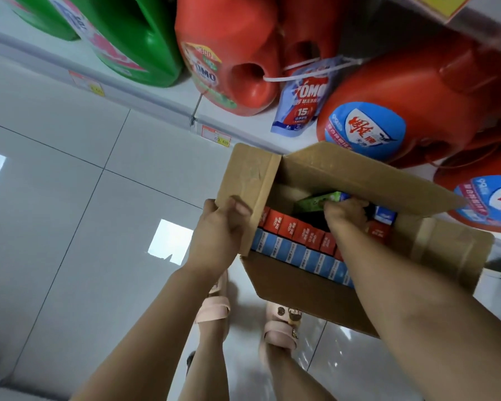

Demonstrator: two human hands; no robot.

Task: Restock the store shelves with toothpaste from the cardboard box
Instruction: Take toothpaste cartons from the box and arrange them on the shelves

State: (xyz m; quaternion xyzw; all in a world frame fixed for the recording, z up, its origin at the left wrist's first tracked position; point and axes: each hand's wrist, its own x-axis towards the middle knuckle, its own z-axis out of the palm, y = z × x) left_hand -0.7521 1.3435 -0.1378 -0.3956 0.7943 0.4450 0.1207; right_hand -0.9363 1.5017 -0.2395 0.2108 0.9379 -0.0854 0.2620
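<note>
An open cardboard box (301,287) sits on the floor in front of the bottom shelf. Inside stand a row of red toothpaste cartons (298,230) and a row of blue toothpaste cartons (295,256). My left hand (217,230) grips the box's left flap (246,180), thumb over its edge. My right hand (344,212) reaches into the box with its fingers curled round a green toothpaste carton (318,204) that lies tilted on top of the others. Another blue-and-white carton (385,217) shows just right of that hand.
The bottom shelf (243,123) holds green detergent jugs (133,39), red detergent jugs (232,62), a blue refill pouch (304,102) and price tags (216,136). White floor tiles spread to the left. My feet in pink sandals (278,325) stand below the box.
</note>
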